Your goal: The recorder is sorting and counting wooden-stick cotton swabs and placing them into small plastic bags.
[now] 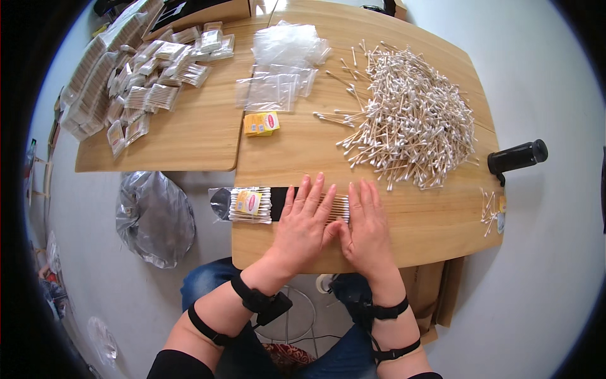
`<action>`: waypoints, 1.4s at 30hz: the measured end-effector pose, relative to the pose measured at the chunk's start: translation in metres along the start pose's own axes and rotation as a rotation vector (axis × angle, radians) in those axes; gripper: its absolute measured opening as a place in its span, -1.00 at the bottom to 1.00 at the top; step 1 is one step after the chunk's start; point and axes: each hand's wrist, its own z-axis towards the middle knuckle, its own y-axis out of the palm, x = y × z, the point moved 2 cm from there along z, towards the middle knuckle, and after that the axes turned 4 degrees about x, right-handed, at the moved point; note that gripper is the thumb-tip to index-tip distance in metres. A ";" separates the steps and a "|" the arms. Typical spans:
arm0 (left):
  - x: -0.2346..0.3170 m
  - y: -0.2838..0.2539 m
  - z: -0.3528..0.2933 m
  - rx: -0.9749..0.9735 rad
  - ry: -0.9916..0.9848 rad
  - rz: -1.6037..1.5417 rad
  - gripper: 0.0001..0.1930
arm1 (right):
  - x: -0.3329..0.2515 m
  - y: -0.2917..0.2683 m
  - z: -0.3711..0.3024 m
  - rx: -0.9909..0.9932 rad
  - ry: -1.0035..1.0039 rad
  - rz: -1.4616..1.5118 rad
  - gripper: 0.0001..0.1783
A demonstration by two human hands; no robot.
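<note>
My left hand [303, 215] lies flat, fingers stretched out, over a row of cotton swabs [339, 207] and part of a black strip [278, 203]. My right hand [368, 224] is also flat, its inner edge against the right end of that row. The two thumbs meet at the near side. Left of my left hand, a layer of cotton swabs [262, 215] lies with a yellow card [248, 202] on top. A clear plastic bag [219, 203] sticks out at its left end. What lies under my left palm is hidden.
Loose cotton swabs [416, 120] form a big pile at the back right. Clear bags [271, 91] and yellow cards [261, 123] lie at the back middle. Packed swab bags [161, 95] heap up at the far left. A black cylinder [517, 156] projects past the right table edge.
</note>
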 end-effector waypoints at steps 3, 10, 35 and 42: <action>0.003 0.003 -0.001 -0.006 0.012 -0.032 -0.32 | -0.007 0.006 -0.008 -0.194 0.011 -0.152 -0.28; 0.001 0.009 -0.004 -0.021 0.014 -0.028 -0.27 | -0.007 0.021 -0.014 -0.273 0.025 -0.237 -0.26; -0.114 -0.049 -0.025 0.164 -0.305 0.203 -0.64 | -0.041 0.045 0.006 -0.293 -0.082 -0.258 -0.25; -0.121 -0.038 -0.031 0.162 -0.357 0.071 -0.55 | -0.046 0.048 0.009 -0.296 -0.077 -0.250 -0.26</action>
